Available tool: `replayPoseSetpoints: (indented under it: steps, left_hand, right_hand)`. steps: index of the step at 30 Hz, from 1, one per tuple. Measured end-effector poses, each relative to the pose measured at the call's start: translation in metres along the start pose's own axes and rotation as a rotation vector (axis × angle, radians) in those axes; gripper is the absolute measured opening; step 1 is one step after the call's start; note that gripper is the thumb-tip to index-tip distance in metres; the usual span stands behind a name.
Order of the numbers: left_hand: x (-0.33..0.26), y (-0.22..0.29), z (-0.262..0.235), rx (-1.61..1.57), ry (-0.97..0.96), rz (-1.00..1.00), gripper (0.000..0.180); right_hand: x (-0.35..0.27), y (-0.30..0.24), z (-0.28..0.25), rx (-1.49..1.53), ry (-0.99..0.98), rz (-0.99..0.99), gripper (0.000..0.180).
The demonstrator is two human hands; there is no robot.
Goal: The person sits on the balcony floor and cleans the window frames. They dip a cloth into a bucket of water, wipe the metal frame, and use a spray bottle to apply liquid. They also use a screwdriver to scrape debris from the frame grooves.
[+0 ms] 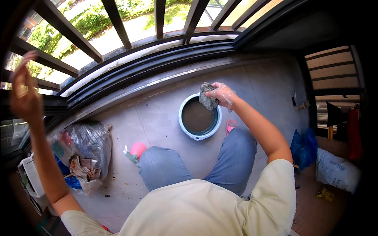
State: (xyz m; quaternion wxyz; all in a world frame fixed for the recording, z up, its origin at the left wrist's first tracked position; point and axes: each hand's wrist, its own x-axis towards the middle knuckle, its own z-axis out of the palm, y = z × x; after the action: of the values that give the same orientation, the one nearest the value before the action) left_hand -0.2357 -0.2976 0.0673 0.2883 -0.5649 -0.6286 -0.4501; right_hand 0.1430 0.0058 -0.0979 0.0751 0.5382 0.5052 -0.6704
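Note:
My right hand [224, 95], in a thin clear plastic glove, is closed around a crumpled grey rag [208, 96]. The rag hangs over the right rim of a round light-blue basin [183, 125]. Murky brown water [197, 117] fills much of that basin, which stands on the floor in front of my knees. At the far left my left hand [26, 88] is raised beside the dark window bars, its fingers stretched upward and slightly blurred. Nothing shows in it; whether it touches a bar I cannot tell.
Grey tiled floor [157, 133] surrounds the basin. By my left knee stands a pink and green spray bottle [138, 150]. Plastic bags with crumpled rubbish [88, 157] lie left. Blue bags [304, 147] and a white sack [337, 171] sit right. Dark railings [118, 25] line the far side.

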Motion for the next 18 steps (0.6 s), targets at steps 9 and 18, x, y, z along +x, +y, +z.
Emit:
replayPoseSetpoints:
  steps: [9, 18]
  left_hand:
    - [-0.129, 0.133, 0.188, -0.267, -1.263, -0.7, 0.024]
    - [-0.175, 0.193, 0.24, -0.252, -1.406, -1.171, 0.032]
  right_hand:
    - [0.067, 0.062, -0.079, 0.068, -0.25, 0.059, 0.043]
    - [0.122, 0.096, -0.123, 0.309, -0.645, 0.198, 0.035]
